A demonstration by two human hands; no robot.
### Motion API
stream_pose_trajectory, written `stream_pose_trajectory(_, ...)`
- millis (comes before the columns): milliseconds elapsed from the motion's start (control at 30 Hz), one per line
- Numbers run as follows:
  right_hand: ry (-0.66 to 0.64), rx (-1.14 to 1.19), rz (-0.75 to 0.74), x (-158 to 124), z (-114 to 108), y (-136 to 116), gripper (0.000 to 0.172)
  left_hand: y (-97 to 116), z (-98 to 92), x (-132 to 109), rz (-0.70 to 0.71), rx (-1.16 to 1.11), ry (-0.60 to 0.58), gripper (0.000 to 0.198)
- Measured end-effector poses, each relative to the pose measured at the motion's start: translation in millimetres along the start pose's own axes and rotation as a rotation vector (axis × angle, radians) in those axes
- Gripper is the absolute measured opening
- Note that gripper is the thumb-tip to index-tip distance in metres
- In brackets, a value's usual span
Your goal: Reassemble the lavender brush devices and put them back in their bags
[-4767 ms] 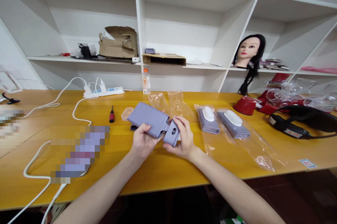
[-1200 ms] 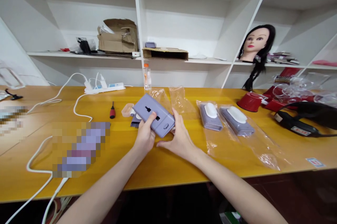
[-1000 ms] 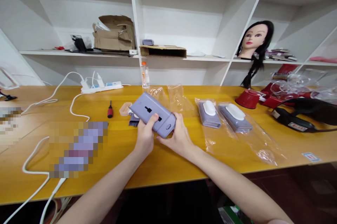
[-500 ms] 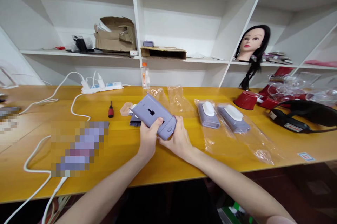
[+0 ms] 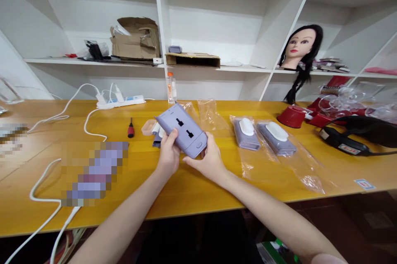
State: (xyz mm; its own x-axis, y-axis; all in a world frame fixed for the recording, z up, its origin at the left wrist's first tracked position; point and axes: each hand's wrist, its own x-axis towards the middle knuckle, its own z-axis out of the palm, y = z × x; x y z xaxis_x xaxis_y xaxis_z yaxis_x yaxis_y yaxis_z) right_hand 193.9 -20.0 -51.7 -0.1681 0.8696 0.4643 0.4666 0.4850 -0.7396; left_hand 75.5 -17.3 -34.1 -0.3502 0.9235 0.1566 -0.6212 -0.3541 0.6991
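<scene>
Both my hands hold a lavender plastic travel adapter (image 5: 181,131) above the yellow table, tilted with its slotted face up. It shows two dark slots and a small oval button near its lower end. My left hand (image 5: 168,154) grips it from below, with the thumb across the face. My right hand (image 5: 208,160) cups the lower right corner, with its fingers behind the body. Just behind them lie a small peach-coloured box (image 5: 149,127) and a dark purple piece (image 5: 157,141), partly hidden by the adapter.
Two bagged lavender devices (image 5: 246,134) lie to the right beside loose clear plastic bags (image 5: 211,115). A red-handled screwdriver (image 5: 130,127) lies left. White cables run from a power strip (image 5: 120,101). A blurred patch (image 5: 93,173) covers part of the table.
The adapter has tilted more steeply and risen slightly since half a second ago. Nearly five seconds ago, my hands held a sleeve and end piece apart; the adapter now shows as one body.
</scene>
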Motion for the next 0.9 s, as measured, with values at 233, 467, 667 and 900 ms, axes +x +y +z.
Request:
stream_pose_trajectory(233, -0.247, 0.401, 0.122, 7, -7, 1, 0.07, 19, 1.5, 1, -0.106, -0.07, -0.2, 0.04)
stream_pose_trajectory(467, -0.62, 0.877, 0.448, 15, -23, -3, 0.04, 17, -1.9, -3, -0.115, -0.046, -0.23, 0.048)
stream_pose_trajectory(667, -0.765, 0.818, 0.51, 15, -24, 3, 0.032, 17, 0.4, -14, -0.163, 0.029, -0.257, 0.049)
stream_pose_trajectory(900, -0.637, 0.854, 0.366, 10, -18, -3, 0.027, 22, 0.2, -16, -0.155, -0.011, -0.27, 0.047)
